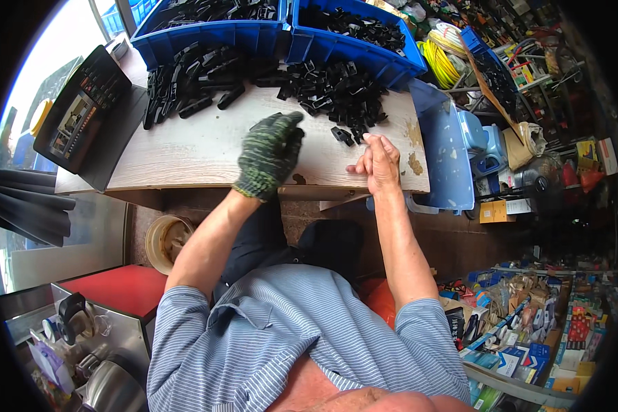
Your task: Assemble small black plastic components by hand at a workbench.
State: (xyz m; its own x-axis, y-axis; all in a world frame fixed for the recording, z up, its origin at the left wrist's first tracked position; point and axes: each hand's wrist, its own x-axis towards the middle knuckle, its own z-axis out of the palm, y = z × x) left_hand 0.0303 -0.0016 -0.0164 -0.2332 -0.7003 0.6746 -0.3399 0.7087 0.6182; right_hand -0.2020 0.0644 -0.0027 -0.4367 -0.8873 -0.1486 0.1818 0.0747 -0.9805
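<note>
My left hand [271, 152], in a dark green and black knit glove, is above the middle of the table. Its fingers are curled closed, and whatever they hold is hidden. My bare right hand [378, 161] is near the table's right side, fingers bent in and fingertips close to a few loose black plastic parts [342, 136]. I cannot make out what is between them. Beyond it lies a heap of small black clip-like parts [333, 93]. Longer black plastic pieces [198, 79] are piled at the far left.
Two blue bins [209, 36] [353, 51] of black parts line the table's [192, 154] far side. A tablet in a dark case [82, 127] stands at the left. A pale blue tub [446, 151] adjoins the right edge. A bucket [165, 242] sits on the floor, left.
</note>
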